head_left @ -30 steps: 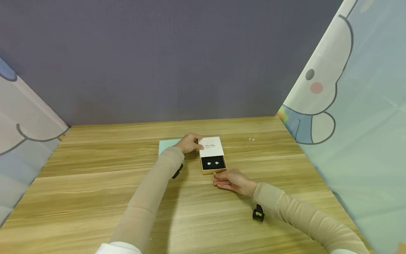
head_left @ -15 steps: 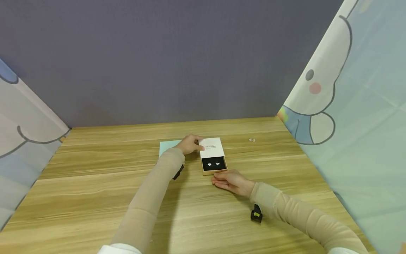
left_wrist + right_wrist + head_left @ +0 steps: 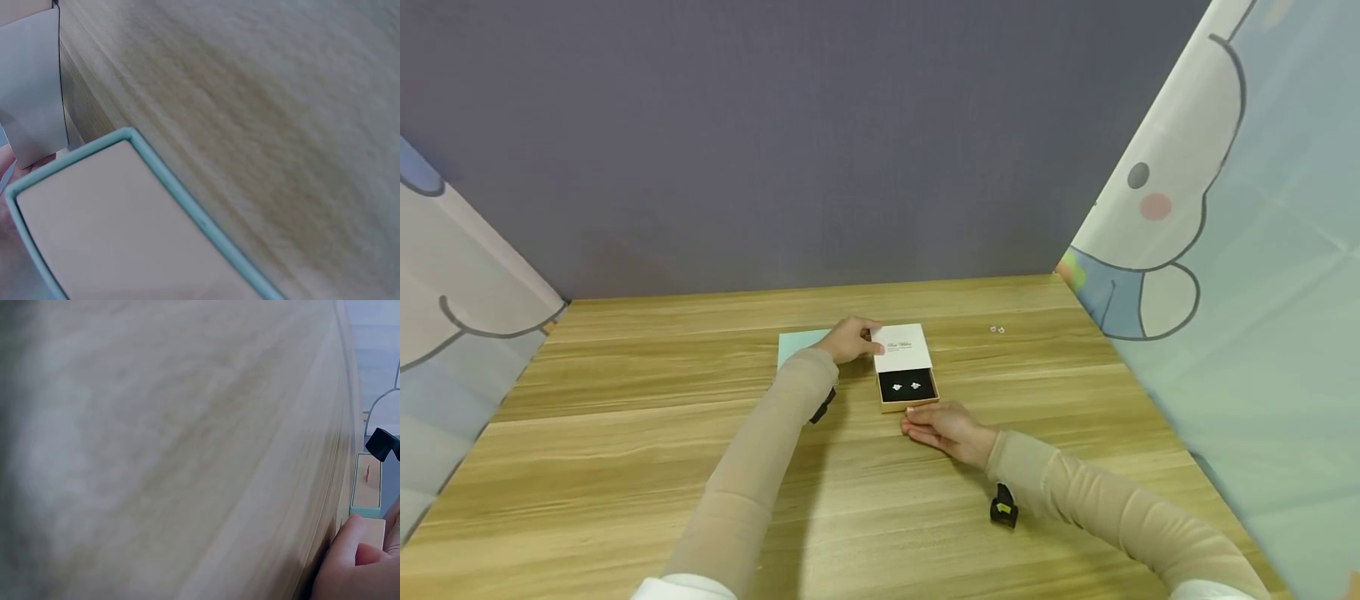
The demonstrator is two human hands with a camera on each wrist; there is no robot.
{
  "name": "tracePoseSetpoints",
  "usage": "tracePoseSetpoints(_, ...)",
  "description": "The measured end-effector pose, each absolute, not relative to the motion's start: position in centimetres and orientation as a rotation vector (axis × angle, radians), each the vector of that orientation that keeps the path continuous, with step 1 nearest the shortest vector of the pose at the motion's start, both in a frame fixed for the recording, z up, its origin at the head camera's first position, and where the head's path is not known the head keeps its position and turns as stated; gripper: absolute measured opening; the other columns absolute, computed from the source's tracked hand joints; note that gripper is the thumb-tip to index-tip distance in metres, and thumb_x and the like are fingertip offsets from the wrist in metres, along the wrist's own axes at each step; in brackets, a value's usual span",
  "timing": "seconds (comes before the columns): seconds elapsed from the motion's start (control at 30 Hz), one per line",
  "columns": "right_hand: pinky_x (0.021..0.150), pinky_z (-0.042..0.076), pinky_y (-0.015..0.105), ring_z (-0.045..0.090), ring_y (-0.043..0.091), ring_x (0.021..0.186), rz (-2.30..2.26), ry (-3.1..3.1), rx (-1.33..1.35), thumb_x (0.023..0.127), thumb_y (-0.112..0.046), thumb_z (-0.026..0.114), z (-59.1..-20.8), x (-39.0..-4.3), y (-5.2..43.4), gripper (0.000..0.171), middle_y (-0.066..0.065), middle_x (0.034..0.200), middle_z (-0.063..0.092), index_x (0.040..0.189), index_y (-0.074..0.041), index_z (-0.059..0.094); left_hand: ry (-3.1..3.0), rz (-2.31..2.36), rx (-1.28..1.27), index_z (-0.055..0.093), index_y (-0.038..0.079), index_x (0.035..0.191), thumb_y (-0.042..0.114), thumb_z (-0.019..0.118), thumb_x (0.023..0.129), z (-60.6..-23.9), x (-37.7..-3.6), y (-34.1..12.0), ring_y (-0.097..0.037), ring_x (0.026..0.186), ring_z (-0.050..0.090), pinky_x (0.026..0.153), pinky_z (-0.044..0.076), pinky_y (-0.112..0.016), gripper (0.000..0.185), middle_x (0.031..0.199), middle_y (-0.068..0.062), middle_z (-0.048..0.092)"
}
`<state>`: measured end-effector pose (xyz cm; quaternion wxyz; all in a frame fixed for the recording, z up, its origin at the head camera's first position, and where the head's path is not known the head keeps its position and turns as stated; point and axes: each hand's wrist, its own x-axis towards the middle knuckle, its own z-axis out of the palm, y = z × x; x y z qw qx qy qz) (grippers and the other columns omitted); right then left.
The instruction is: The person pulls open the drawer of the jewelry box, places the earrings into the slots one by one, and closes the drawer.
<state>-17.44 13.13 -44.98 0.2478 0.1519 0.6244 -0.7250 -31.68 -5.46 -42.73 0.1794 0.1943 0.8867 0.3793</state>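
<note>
A slide-out jewelry box stands on the table, its white printed sleeve (image 3: 902,347) partly off the tan drawer. In the drawer, two small silvery stud earrings (image 3: 906,387) sit on black padding. My left hand (image 3: 848,340) grips the sleeve by its left side, thumb near the printed top. At the drawer's front edge, my right hand (image 3: 951,429) has thumb and fingertips right at the tan front (image 3: 374,532). Behind the left forearm lies a pale teal box part (image 3: 797,340), partly hidden; in the left wrist view its teal rim (image 3: 178,190) surrounds a beige inside.
Two tiny pale pieces (image 3: 997,330) lie on the wooden table (image 3: 625,467) toward the back right. A dark grey wall panel (image 3: 820,150) rises behind the table. A cartoon-printed cloth (image 3: 1262,275) hangs along the right side.
My right hand has shifted slightly left along the drawer front, and its thumb now lies closer against it. The left hand and box stay nearly in place.
</note>
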Motion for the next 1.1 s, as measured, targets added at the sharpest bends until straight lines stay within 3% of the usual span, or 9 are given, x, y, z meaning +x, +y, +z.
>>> tracePoseSetpoints(0.77,0.074,0.054,0.021,0.066,0.011,0.076,-1.996,1.704,0.416,0.088,0.003,0.055,-44.92,-17.65,13.22,0.029,0.006,0.080,0.068,0.115,0.014,0.053,2.508,1.040,0.554,0.043,0.008,0.137,0.025,0.067,0.084,-42.43,-32.05,-5.18,-0.024,0.123,0.045,0.101,0.040,-0.038,0.061,0.138,-0.010,0.045)
tracePoseSetpoints(1.1,0.073,0.054,0.020,0.066,0.011,0.075,-1.993,1.704,0.422,0.088,0.004,0.055,-44.99,-18.10,13.47,0.029,0.007,0.081,0.069,0.115,0.014,0.053,2.506,1.037,0.564,0.042,0.005,0.137,0.024,0.067,0.084,-42.51,-31.91,-5.10,-0.021,0.111,0.050,0.093,0.044,-0.036,0.062,0.132,-0.010,0.050)
